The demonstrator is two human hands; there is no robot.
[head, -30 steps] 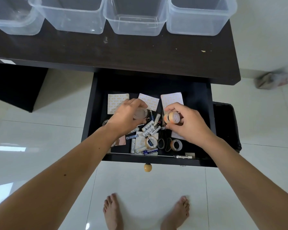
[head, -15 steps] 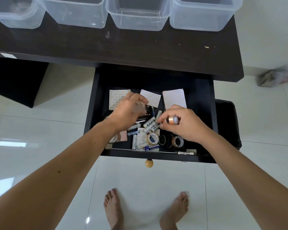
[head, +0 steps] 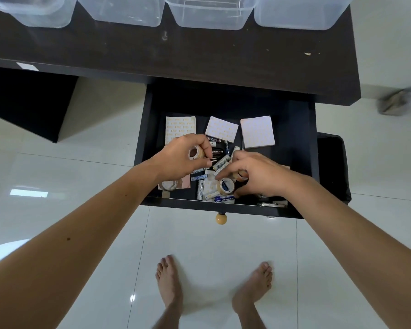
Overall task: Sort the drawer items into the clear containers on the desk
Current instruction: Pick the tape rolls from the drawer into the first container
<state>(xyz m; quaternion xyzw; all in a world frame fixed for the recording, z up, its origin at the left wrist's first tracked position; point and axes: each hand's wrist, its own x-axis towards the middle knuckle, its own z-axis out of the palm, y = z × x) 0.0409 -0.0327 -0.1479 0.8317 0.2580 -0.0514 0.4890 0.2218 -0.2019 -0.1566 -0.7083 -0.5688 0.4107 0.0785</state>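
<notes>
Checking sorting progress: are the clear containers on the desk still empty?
Seemingly empty: the clear containers show no items through their walls, though their tops are cropped.

Both forearms (head: pixel 86 236) are bare (no sleeves, seemingly no rings), and the feet (head: pixel 169 283) are unshod.

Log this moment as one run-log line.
phase: picking from drawer | left hand: holds tape roll | right hand: grasping second tape roll | containers: nothing placed yet
</notes>
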